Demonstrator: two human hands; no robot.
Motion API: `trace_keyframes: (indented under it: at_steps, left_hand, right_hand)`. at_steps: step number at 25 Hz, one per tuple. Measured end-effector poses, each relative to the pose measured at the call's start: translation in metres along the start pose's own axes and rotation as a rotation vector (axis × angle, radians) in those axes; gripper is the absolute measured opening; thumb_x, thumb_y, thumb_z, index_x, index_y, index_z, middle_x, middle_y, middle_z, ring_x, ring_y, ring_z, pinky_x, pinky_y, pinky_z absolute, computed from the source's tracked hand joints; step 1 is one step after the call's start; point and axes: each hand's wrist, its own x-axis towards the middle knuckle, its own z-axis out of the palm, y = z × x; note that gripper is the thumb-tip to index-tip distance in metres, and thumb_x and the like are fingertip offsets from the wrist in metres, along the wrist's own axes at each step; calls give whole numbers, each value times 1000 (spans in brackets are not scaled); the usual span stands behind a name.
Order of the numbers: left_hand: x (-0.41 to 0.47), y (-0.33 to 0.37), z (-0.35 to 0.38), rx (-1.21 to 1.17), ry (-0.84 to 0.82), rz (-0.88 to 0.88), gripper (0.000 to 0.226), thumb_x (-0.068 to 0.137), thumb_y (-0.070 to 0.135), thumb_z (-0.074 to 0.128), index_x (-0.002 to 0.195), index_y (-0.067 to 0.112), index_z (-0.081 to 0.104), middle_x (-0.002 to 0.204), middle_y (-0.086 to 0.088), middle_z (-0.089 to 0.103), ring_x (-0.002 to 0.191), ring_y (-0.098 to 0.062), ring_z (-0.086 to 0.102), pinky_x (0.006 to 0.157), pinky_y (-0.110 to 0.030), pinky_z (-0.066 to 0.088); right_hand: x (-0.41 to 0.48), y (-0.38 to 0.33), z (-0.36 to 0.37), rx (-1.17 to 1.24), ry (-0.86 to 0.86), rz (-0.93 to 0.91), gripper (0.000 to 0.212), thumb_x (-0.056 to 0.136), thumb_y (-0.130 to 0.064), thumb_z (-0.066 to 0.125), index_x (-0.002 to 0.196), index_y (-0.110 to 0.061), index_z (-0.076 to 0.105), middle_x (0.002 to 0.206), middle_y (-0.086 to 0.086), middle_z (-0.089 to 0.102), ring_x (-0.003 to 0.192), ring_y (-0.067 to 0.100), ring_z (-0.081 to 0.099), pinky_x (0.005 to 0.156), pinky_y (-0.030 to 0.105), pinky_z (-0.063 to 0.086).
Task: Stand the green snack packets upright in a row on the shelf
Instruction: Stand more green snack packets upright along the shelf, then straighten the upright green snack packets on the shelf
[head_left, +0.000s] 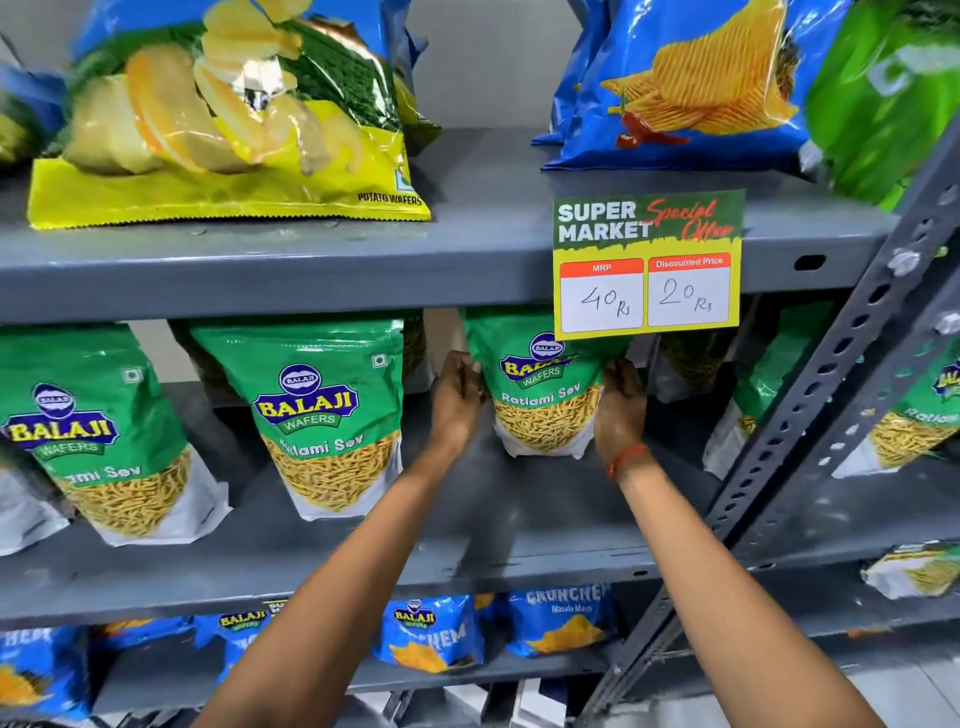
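Note:
Green Ratlami Sev packets stand on the grey middle shelf (519, 519). One green packet (543, 400) stands upright towards the back, held from both sides: my left hand (457, 400) grips its left edge and my right hand (621, 410) its right edge. Left of it stands a second green packet (327, 415), and a third green packet (98, 436) leans at the far left. More green packets (914, 415) show at the right behind the rack post, and others sit partly hidden behind the front row.
A price tag (649, 265) hangs from the upper shelf edge over the held packet's top. Yellow and blue wafer bags (228, 114) lie on the upper shelf. Blue snack packets (431, 634) fill the lower shelf. A slanted perforated metal post (831, 374) crosses the right side.

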Motion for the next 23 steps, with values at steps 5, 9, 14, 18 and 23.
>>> trace_keyframes:
  at_steps: [5,9,14,18,23]
  left_hand:
    - [3,-8,-2,94,-17,59,14,87,34,42,97,40,51,108,-23,62,101,-38,61,88,-56,51]
    - [-9,-21,6,273,-201,29,46,80,15,40,124,0,42,126,-25,56,118,-36,54,99,-48,45]
    - [-4,-29,5,354,-22,-30,22,93,13,46,103,-3,56,100,-30,67,92,-40,65,70,-33,44]
    - [-7,-29,4,435,20,28,23,92,18,46,96,-3,53,97,-28,69,92,-42,64,70,-39,46]
    - [-3,-35,-2,358,-65,20,17,89,5,49,103,-5,50,104,-30,66,97,-43,63,70,-34,48]
  right_hand:
    - [-2,22,-15,-229,-97,-80,27,94,-10,42,110,7,58,112,19,60,103,18,50,91,30,42]
    - [-9,35,-22,-423,-133,-137,15,94,-6,45,96,-2,59,98,15,57,96,17,50,74,10,39]
    - [-3,40,-25,-397,-44,-82,6,91,-7,50,96,-4,54,93,11,56,90,18,52,71,22,42]
    - [8,39,-33,-517,-37,-62,22,92,-10,47,104,8,52,93,15,56,90,18,48,78,37,41]
    - [5,36,-30,-458,-69,-21,10,88,-18,45,90,-15,55,94,13,56,88,18,48,77,35,40]
